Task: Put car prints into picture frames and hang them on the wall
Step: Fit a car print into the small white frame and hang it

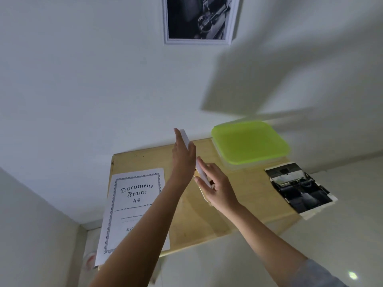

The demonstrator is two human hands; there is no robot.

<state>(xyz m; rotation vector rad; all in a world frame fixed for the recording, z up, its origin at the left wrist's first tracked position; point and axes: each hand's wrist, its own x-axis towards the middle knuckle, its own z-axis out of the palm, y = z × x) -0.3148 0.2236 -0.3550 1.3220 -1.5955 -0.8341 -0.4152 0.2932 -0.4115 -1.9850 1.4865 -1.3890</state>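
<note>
A white picture frame (pixel 187 140) stands on edge above the wooden table (pixel 244 195), seen edge-on between my hands. My left hand (pixel 183 160) presses flat against its left side, and my right hand (pixel 215 186) grips its near edge. A black-and-white car print (pixel 300 187) lies on the table's right end, overhanging the edge. A framed car print (pixel 199 19) hangs on the wall at the top. The frame's insert sheet reading "Document Frame A4" (pixel 134 206) lies on the table's left part.
A clear box with a lime-green lid (pixel 249 141) sits at the table's back right, against the white wall (pixel 83 79). A small pinkish round object (pixel 90 261) lies on the floor below the table's left corner.
</note>
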